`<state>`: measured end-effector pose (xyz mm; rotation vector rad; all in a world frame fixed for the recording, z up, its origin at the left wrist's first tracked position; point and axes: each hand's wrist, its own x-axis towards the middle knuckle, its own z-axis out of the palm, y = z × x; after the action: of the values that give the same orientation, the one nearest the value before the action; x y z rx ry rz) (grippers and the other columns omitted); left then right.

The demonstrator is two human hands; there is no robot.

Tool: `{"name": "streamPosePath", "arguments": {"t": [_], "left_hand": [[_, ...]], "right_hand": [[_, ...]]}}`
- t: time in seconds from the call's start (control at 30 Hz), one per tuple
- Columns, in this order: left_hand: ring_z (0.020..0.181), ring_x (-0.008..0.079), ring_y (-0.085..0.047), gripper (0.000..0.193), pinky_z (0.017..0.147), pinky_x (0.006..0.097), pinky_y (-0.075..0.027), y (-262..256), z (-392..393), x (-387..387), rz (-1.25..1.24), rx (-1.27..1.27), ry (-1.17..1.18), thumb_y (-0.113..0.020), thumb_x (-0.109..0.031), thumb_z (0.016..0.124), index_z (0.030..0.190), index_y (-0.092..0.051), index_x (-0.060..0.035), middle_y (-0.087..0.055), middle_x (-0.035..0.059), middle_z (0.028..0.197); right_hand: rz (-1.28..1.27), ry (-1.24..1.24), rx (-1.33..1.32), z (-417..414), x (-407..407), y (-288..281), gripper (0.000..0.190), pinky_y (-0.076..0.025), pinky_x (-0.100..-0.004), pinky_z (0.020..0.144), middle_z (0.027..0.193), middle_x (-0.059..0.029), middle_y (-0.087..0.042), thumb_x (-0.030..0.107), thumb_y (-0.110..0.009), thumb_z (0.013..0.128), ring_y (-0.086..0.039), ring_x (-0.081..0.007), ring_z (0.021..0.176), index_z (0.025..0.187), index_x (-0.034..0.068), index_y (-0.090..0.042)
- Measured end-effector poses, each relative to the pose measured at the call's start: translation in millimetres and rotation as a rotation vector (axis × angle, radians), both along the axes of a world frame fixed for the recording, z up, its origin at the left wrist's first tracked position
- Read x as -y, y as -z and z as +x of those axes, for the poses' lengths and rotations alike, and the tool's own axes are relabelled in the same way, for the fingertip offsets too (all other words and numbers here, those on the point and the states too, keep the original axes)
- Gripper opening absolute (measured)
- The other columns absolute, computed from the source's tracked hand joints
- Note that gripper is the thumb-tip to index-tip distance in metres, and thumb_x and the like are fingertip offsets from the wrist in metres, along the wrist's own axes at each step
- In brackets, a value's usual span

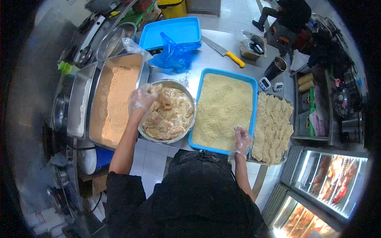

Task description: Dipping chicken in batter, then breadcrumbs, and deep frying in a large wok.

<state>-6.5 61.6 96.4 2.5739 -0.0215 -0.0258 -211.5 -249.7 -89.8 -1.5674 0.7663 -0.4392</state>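
Observation:
Raw meat pieces in a pale wet batter fill a round metal bowl (166,139). My left hand (144,96), in a clear plastic glove, is over the bowl's left rim; its fingers are blurred, so what they hold cannot be told. To the right, a blue tray (254,89) holds pale yellow crumbs (224,107). Over the tray's lower right corner is my right hand (242,139), gloved too, with fingers curled together and nothing plainly visible in them. Crumb-coated pieces (272,128) lie in rows in a tray at the far right. Left of the bowl, a deep metal pan (98,119) contains orange-tinted flour (120,104).
A yellow-handled knife (235,59) lies behind the crumb tray. Near it are a blue plastic bag (178,58), another blue tray (169,29), two small timers (264,84) and a dark tumbler (275,67). A seated person (293,13) is at the upper right.

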Motion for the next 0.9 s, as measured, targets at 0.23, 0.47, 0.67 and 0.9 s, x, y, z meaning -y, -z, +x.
{"name": "streamPosePath", "arguments": {"t": [0.23, 0.47, 0.67, 0.9], "left_hand": [[0.08, 0.0297, -0.061, 0.036, 0.074, 0.0371, -0.048, 18.6, -9.9, 28.6, -0.1, -0.022, 0.078, -0.069, -0.023, 0.064, 0.093, -0.063, -0.0036, -0.064, 0.0141, 0.088], [0.081, 0.0215, -0.061, 0.034, 0.071, 0.0311, -0.05, -33.3, -40.1, 138.5, -0.441, -0.337, 0.361, -0.062, -0.024, 0.076, 0.099, -0.059, 0.0007, -0.064, 0.0133, 0.091], [0.075, 0.0285, -0.062, 0.033, 0.069, 0.036, -0.05, 74.5, -18.5, 158.8, -0.112, -0.313, 0.43, -0.06, -0.025, 0.073, 0.09, -0.062, 0.0038, -0.063, 0.0193, 0.082], [0.071, 0.0325, -0.061, 0.025, 0.065, 0.0374, -0.049, 42.8, -12.5, 118.5, -0.046, -0.373, 0.391, -0.058, -0.021, 0.072, 0.082, -0.064, 0.0007, -0.062, 0.0188, 0.076]], "right_hand": [[0.056, 0.04, -0.089, -15.5, 7.8, 23.0, 0.02, -0.042, -0.0268, 0.082, 0.091, -0.0054, -0.062, 0.009, -0.061, 0.078, -0.056, -0.0137, 0.087, 0.097, 0.001, -0.06], [0.078, 0.099, 0.037, -28.6, 13.6, 35.1, 0.022, -0.044, -0.0283, 0.081, 0.091, -0.0095, -0.063, 0.012, -0.061, 0.079, -0.058, -0.0167, 0.086, 0.096, -0.001, -0.059], [0.036, 0.065, 0.039, -18.9, 9.5, 20.2, 0.022, -0.043, -0.0293, 0.081, 0.092, -0.0088, -0.063, 0.014, -0.061, 0.079, -0.058, -0.0168, 0.087, 0.096, 0.0, -0.059], [-0.332, -0.143, -0.077, 28.7, 43.9, -28.2, 0.034, -0.043, -0.0337, 0.083, 0.1, -0.0128, -0.058, 0.019, -0.061, 0.077, -0.055, -0.0229, 0.094, 0.107, 0.003, -0.055]]}}
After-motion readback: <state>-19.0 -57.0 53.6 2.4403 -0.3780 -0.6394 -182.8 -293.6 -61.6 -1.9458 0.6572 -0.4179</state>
